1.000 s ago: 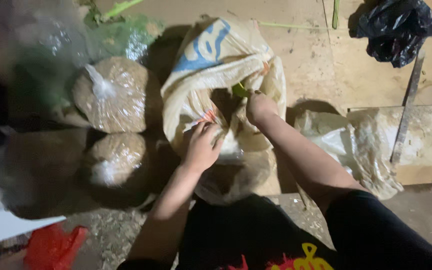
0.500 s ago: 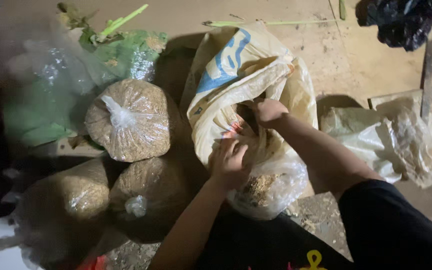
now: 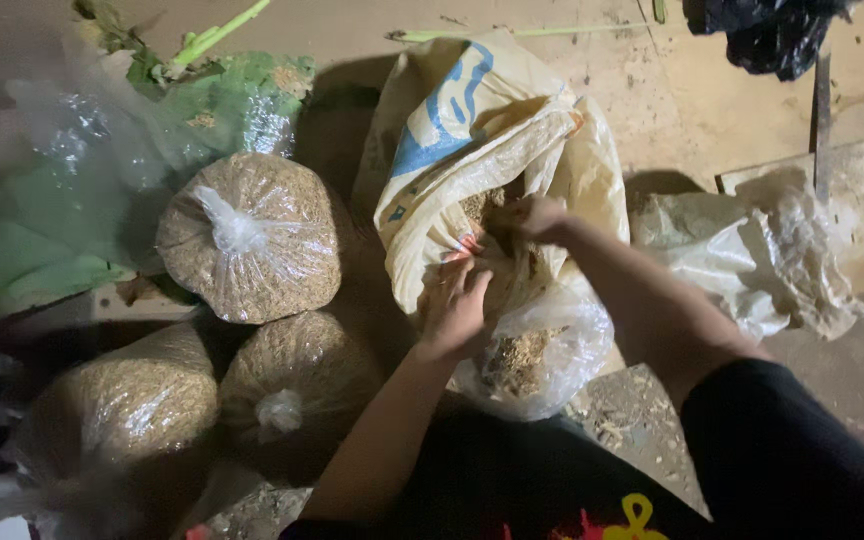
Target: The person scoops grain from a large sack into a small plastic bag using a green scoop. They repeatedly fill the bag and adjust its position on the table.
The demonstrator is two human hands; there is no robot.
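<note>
A pale woven sack point(image 3: 472, 140) with a blue mark stands open in the middle of the floor. Below its mouth lies a clear plastic bag point(image 3: 537, 350) partly filled with brown grain-like stuff. My left hand point(image 3: 457, 305) grips the sack's lower rim together with the top of the clear bag. My right hand point(image 3: 532, 218) reaches into the sack's mouth, fingers curled around some of the brown stuff inside.
Three tied clear bags of the same brown stuff lie to the left point(image 3: 252, 235) point(image 3: 297, 385) point(image 3: 117, 410). A green plastic sheet point(image 3: 62, 235) lies behind them. Crumpled empty clear bags point(image 3: 752, 250) rest on a flat slab on the right; a black bag point(image 3: 772, 30) sits at the top right.
The view has shifted down and closer. My right hand has gone deeper into the sack's mouth, and my left hand has slid lower on the rim.
</note>
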